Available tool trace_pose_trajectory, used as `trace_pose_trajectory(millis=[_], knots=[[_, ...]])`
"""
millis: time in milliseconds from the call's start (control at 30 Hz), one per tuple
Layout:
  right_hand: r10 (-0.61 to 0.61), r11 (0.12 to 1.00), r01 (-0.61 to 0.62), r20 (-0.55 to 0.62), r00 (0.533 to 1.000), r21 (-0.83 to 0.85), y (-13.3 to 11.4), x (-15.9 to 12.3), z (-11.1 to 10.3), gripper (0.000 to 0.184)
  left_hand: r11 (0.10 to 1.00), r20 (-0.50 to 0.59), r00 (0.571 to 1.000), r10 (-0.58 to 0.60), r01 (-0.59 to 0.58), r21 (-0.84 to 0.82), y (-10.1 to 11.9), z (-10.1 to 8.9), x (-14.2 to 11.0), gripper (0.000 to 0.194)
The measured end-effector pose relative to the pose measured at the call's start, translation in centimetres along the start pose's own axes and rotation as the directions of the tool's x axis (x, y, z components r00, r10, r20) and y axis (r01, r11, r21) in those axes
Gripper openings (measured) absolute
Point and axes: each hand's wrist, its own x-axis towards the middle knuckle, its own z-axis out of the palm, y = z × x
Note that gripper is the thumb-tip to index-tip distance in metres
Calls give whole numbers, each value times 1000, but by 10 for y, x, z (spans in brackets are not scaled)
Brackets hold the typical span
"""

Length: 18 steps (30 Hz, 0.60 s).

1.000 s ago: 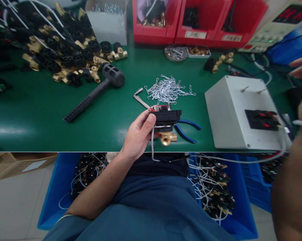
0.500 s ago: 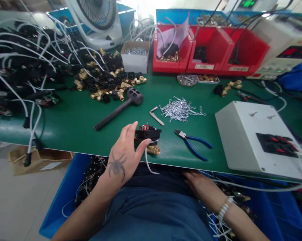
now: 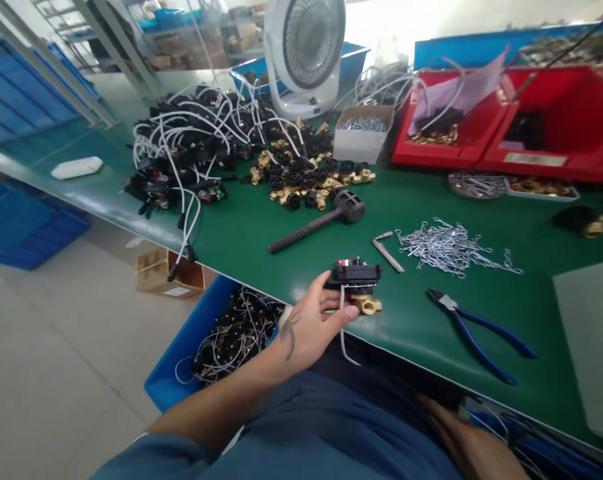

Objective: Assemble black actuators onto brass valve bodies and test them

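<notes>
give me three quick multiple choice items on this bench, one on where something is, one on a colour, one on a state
1. Where do the pliers lie?
A. right of the valve assembly
B. inside a red bin
C. on the floor

2. What colour are the pliers' handles?
A. yellow
B. blue
C. white

3. What is the left hand doing?
A. gripping the black mallet
B. lying flat on the mat, away from everything
C. holding the valve assembly at the table edge

Answers:
1 A, they rest on the green mat to its right.
2 B, both handles are blue.
3 C, fingers curl around the assembly; the mallet lies untouched.
</notes>
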Motion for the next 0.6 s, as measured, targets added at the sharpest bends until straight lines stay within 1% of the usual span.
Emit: trace_pose_trajectory(millis=[67,133,200,267,333,367,433,467,533,567,600], knots=[[-3,1000,4,19,1000,-16,2,2,-2,50,999,40,999,22,-20,-31,-8,12,-1,94],[4,1000,-4,2,1000,-28,0,5,-4,48,998,100,994,50,-53,25,-15,20,-1,95],[11,1000,-11,1,1000,-23,-3,11,-6,48,989,166,984,72,-92,116,-16,21,2,87],[18,1000,-18,23,1000,-18,-9,17,-8,49,975,231,969,85,-128,182,-9,14,4,76],[33,999,-32,46,998,-27,-15,22,-11,51,966,291,951,107,-169,197,8,-3,3,63],[47,998,-45,54,997,-34,-17,24,-12,53,963,304,942,145,-205,176,20,-15,0,54],[77,996,-74,80,994,-41,-20,29,-14,57,951,317,933,167,-237,198,47,-43,-11,40],[99,994,-96,89,991,-43,-21,31,-14,59,936,314,934,169,-252,246,61,-59,-19,33],[138,990,-135,86,987,-49,-20,35,-13,62,859,306,939,159,-284,426,83,-90,-35,20],[148,988,-144,86,985,-52,-18,37,-13,63,802,363,925,113,-301,516,89,-105,-42,19],[150,988,-146,92,984,-55,-16,40,-12,63,732,402,915,29,-293,614,90,-119,-48,20]])
